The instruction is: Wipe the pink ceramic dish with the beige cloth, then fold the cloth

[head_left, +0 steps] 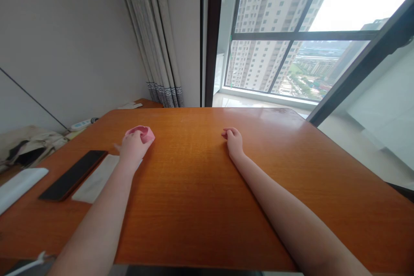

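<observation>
On the left side of the wooden table (187, 207), my left hand (131, 145) is closed on a small pink pouch-like thing (148, 134). Its far edge forms a loop around a hollow, and the hand hides the rest, so I cannot tell its exact kind. My right hand (235, 141) lies on the tabletop right of the middle, with its fingers curled in and nothing visible in them. Under my left forearm is a pale flat sheet or cloth (97, 180), partly covered by the arm.
Beside the pale sheet lies a long black flat slab (74, 174). A white rounded object (21, 185) is at the left edge. Past that edge are crumpled fabric (35, 138) and a white power strip (82, 124). A curtain (155, 43) and large window (291, 34) stand beyond.
</observation>
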{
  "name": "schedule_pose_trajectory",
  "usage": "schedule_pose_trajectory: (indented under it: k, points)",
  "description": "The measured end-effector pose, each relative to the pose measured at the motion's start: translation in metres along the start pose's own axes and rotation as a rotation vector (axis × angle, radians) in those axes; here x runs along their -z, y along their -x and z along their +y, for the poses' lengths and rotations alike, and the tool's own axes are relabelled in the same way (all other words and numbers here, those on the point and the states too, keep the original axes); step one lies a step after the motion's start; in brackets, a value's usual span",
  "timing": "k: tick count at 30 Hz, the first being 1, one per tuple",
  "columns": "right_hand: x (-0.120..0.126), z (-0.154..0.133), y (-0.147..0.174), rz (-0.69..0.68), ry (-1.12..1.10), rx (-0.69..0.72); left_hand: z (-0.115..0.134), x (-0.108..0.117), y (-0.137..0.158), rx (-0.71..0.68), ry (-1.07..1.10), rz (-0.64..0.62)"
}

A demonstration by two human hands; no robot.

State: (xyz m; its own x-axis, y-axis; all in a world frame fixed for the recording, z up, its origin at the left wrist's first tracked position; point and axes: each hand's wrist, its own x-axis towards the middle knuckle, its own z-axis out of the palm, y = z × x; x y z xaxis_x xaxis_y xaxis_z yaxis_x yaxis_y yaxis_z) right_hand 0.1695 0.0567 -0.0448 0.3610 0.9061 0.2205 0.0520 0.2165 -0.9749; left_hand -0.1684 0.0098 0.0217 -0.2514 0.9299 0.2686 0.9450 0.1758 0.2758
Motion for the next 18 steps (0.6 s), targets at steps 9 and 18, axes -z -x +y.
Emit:
schedule_pose_trajectory:
  k: [9,18]
  points:
    - [0.005,0.0,-0.003,0.172,-0.173,-0.087,0.015,-0.008,-0.003,-0.124,-0.085,0.0]
    - [0.005,-0.011,-0.004,-0.242,-0.269,-0.175,0.136,-0.029,0.059,-0.74,0.366,-0.149]
